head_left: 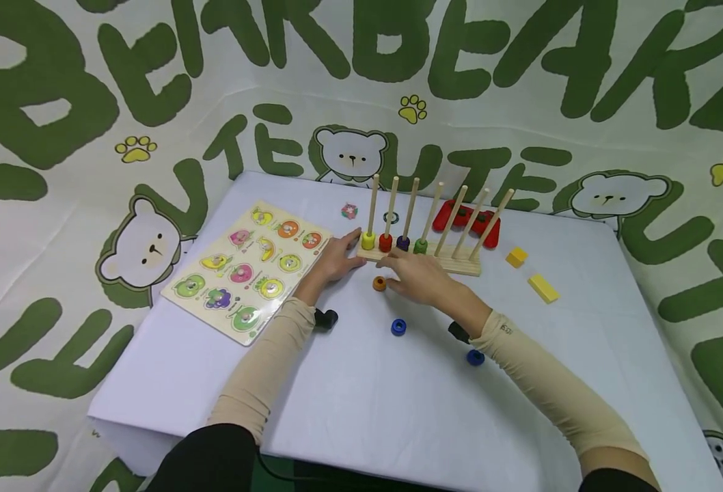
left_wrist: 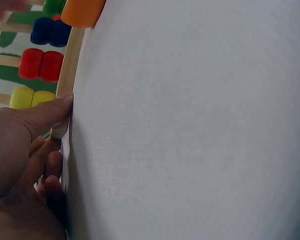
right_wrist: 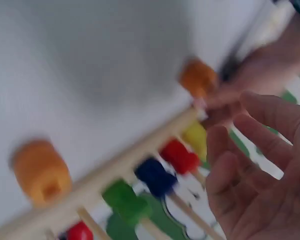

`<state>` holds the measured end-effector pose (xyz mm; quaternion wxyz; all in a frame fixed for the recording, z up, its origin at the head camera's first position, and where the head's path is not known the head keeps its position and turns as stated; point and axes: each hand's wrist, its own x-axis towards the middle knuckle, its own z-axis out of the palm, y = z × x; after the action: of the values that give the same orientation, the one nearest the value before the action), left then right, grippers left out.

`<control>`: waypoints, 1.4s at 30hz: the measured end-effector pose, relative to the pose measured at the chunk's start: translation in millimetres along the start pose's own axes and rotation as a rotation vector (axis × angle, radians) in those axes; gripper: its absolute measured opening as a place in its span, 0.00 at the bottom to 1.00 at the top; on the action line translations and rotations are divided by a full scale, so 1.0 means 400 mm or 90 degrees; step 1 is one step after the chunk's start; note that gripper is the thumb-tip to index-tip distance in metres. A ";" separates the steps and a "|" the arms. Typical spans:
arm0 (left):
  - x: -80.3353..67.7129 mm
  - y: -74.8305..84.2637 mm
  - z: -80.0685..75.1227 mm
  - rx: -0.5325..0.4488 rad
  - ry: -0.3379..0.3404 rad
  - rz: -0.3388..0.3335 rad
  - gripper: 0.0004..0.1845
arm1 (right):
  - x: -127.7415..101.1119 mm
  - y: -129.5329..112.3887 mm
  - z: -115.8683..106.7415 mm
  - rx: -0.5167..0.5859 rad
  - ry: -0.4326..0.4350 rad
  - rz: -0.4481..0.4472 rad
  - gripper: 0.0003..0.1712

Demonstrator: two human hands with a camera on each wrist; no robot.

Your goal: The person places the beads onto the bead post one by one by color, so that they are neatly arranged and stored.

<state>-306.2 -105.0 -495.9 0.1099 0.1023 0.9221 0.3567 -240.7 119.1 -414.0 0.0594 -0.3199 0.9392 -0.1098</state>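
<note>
Black sleeves (head_left: 208,461) edge the frame's bottom; near centre, the left hand (head_left: 339,258) grips one end of the peg rack (head_left: 465,266), the right hand (head_left: 419,275) loosely spread, apparently empty. Colour-sorting seems underway; next probably calls for pinching the orange bead (head_left: 379,283) onto a bare peg (head_left: 450,221).

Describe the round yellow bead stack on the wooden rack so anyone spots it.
On the white table, find the pale wooden rack with seven wooden pegs. At the end touched by the left hand, the two-bead yellow stack sits on the last peg. Only this stack is yellow; its neighbours are red beads, dark blue beads and green beads.
</note>
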 end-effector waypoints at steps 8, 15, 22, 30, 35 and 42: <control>-0.002 0.004 0.005 0.007 0.003 0.001 0.42 | 0.034 0.003 0.098 -0.029 -0.021 -0.033 0.12; 0.000 0.005 0.002 0.006 0.003 -0.001 0.42 | 0.008 0.005 0.101 -0.022 -0.018 -0.018 0.11; 0.007 0.001 0.004 0.007 0.003 -0.007 0.43 | -0.044 0.022 0.075 0.016 0.013 0.004 0.14; 0.003 0.005 0.001 0.002 0.003 -0.001 0.43 | -0.115 0.075 -0.105 0.067 0.241 0.063 0.18; 0.005 0.000 0.000 0.014 0.016 0.023 0.42 | -0.133 0.115 -0.209 0.069 0.420 0.100 0.19; 0.008 -0.005 0.007 0.018 0.013 0.034 0.43 | -0.113 0.161 -0.246 0.067 0.469 0.135 0.19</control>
<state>-308.8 -104.0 -499.6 0.0897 0.1248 0.9249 0.3478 -260.8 213.1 -332.3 -0.2544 -0.1565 0.9187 -0.2584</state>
